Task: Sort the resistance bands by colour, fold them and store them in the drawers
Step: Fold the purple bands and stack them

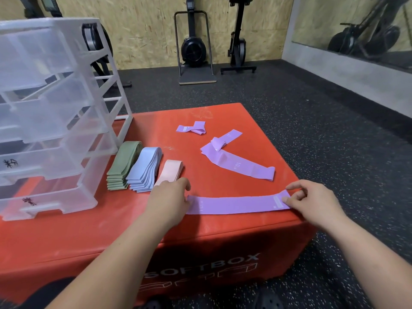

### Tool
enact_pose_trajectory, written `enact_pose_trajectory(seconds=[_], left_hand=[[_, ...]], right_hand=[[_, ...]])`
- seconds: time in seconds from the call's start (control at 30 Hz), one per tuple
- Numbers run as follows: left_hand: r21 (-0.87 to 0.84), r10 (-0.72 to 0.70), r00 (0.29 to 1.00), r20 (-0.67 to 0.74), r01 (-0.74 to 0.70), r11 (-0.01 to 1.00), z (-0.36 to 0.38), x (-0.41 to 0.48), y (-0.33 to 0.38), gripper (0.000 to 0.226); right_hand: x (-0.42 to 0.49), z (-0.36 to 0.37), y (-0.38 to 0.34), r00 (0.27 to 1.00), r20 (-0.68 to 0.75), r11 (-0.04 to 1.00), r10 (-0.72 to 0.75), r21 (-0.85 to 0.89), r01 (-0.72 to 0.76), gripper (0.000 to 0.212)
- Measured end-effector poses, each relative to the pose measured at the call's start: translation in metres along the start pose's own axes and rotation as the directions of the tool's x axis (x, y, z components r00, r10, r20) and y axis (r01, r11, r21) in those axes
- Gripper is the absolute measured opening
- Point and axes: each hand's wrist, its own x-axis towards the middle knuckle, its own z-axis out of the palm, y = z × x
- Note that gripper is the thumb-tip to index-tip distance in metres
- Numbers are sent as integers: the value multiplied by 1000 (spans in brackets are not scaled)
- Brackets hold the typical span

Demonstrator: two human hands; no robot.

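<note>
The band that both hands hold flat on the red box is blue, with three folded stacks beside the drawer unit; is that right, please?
Not quite: the head view shows the band held by the left hand and right hand is purple, not blue; the rest stands.

We are in a gym; beyond the red SOFTBOX plyo box point(66, 237) exercise machines point(192, 49) stand against a chipboard wall point(145, 30); speckled rubber flooring point(312, 121) surrounds the box.

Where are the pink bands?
In the head view, the pink bands lie left of centre on the red box, beside the blue stack, just beyond the left hand.
</note>
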Motion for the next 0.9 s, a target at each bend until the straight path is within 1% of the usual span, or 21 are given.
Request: enact_pose_trajectory(seconds=[0.07, 0.17, 0.3, 0.47, 0.6, 0.67, 0.83, 0.9], left_hand=[[127, 48, 999, 11, -49, 991, -1, 1, 2, 34], [164, 63, 998, 29, -67, 984, -3, 6, 3, 42], [64, 61, 998, 17, -62, 996, -5, 12, 0, 42], [-34, 60, 997, -45, -62, 997, -5, 22, 1, 32], [-71, 89, 994, -67, -93, 993, -4, 37, 6, 30], [-92, 104, 991, -80, -111, 990, -2, 45, 10, 28], [-135, 135, 985, -106, -149, 980, 5, 63, 15, 23], [-150, 144, 983, -116, -161, 976, 8, 70, 18, 21]], right_hand=[[0, 1, 0, 1000, 19, 997, -12, -71, 14, 25], [3, 0, -1, 999, 38, 994, -5, -107, 9, 27], [9, -7, -5, 999, 38, 995, 20, -102, -16, 29], [23, -8, -17, 1000, 1, 996, 12, -94, -12, 26], [41, 3, -33, 999, -11, 994, -37, -102, 36, 25], [53, 10, -42, 997, -14, 989, -78, -129, 76, 26], [85, 28, -58, 991, -20, 969, -129, -214, 122, 32], [96, 36, -65, 989, 4, 959, -147, -244, 143, 35]])
